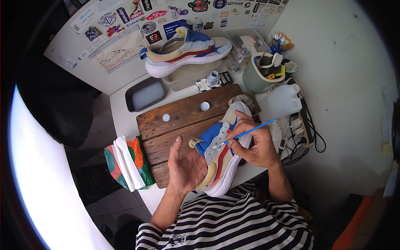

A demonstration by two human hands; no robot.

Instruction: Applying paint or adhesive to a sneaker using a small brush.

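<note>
A: So, what is the left hand doing?

B: It lies palm up with the fingers spread wide, and the sneaker rests across it, sole toward the person's striped shirt. The shoe is cream, blue, red and yellow with a white sole, and it hangs over the near edge of the wooden board.

A: And the right hand?

B: It is closed in a pinch on a thin blue paintbrush, with the bristle end touching the upper of the sneaker near the blue tongue.

A: What else sits on the counter?

B: A second sneaker in the same colours stands on a clear plastic box at the back, against a wall panel covered in stickers. Two small white caps lie on the board, well apart. A dark tray sits left of the box, a green cup full of tools stands to the right, and a packet of wipes hangs off the left edge.
</note>
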